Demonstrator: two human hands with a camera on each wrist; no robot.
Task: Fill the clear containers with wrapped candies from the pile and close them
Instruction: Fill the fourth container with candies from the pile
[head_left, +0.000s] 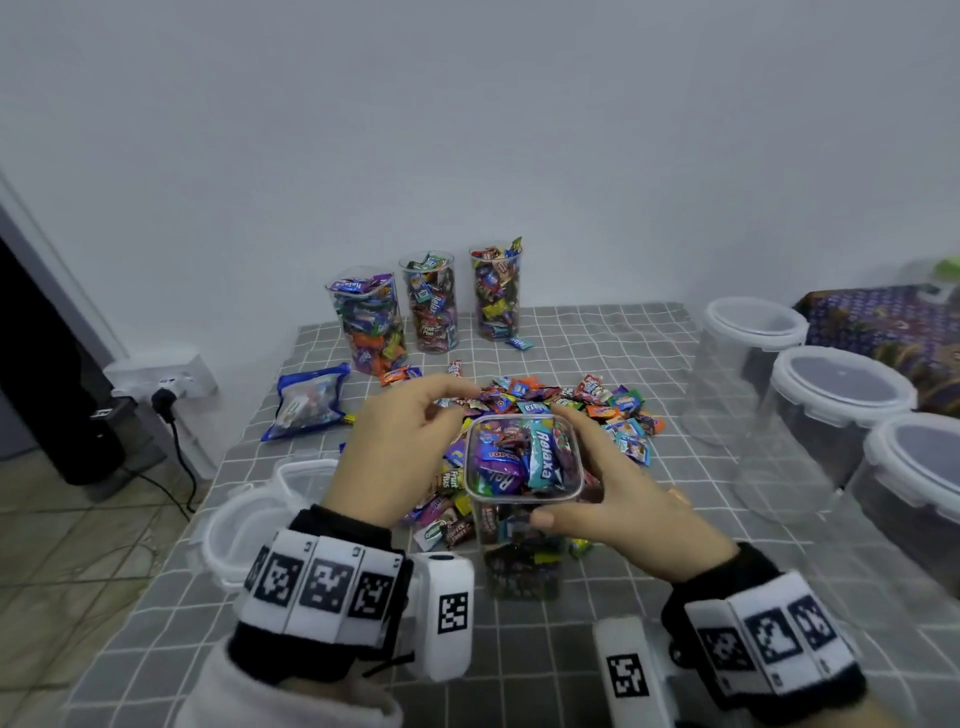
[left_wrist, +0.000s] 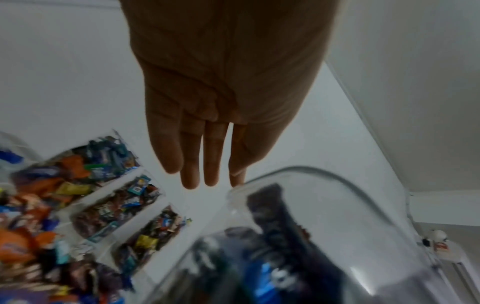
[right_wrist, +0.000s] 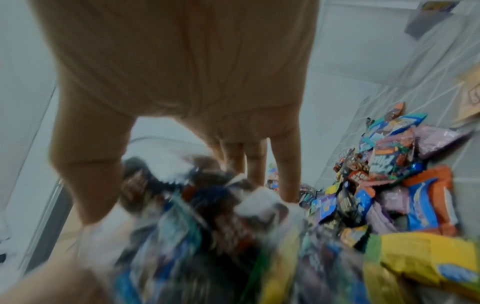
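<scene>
hands frame a square clear container (head_left: 522, 467) packed to its rim with wrapped candies, no lid on it, standing on the grey grid tablecloth (head_left: 597, 649) at the near side of the candy pile (head_left: 561, 402). the right hand (head_left: 618, 499) grips the container, thumb on the near wall and fingers round the far right corner. the left hand (head_left: 400, 452) sits just left of the rim with fingers extended and relaxed, holding nothing.

bare cloth lies in front of the container toward the near table edge. the left edge is close, with two empty clear tubs (head_left: 260, 514) beside the left wrist. on the right, three large lidded tubs (head_left: 836, 395) line the cloth's right side. three tall filled jars (head_left: 434, 304) stand at the back by the wall, and a blue candy bag (head_left: 306, 405) lies left of the pile.

the left wrist view shows straight fingers (left_wrist: 192, 160) with the index tip at the container's rim (left_wrist: 324, 174), a contact the head view hides. the right wrist view is blurred, yet shows the thumb (right_wrist: 88, 174) and fingers spread across the container.
</scene>
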